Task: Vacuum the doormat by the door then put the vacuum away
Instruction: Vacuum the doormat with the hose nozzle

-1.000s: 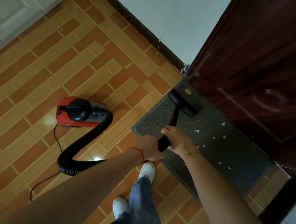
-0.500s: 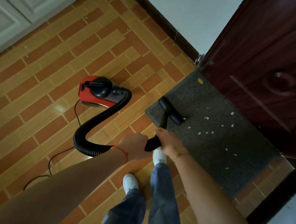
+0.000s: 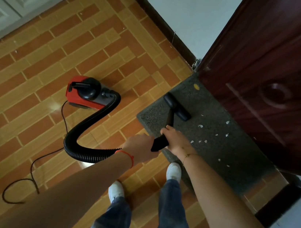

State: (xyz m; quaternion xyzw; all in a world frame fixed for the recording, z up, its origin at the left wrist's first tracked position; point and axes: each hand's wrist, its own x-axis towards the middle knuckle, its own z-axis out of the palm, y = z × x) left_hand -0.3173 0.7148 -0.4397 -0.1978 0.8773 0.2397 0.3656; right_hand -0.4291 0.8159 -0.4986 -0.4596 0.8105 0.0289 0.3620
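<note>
The vacuum nozzle (image 3: 177, 107) rests on the grey doormat (image 3: 209, 140) just beyond both hands, with white scraps (image 3: 204, 141) scattered to their right before the dark door (image 3: 275, 76). The right hand (image 3: 175, 142) and left hand (image 3: 140, 147) grip the black wand (image 3: 161, 140), arms outstretched; the hose (image 3: 91, 123) loops left to the red canister (image 3: 85, 93).
</note>
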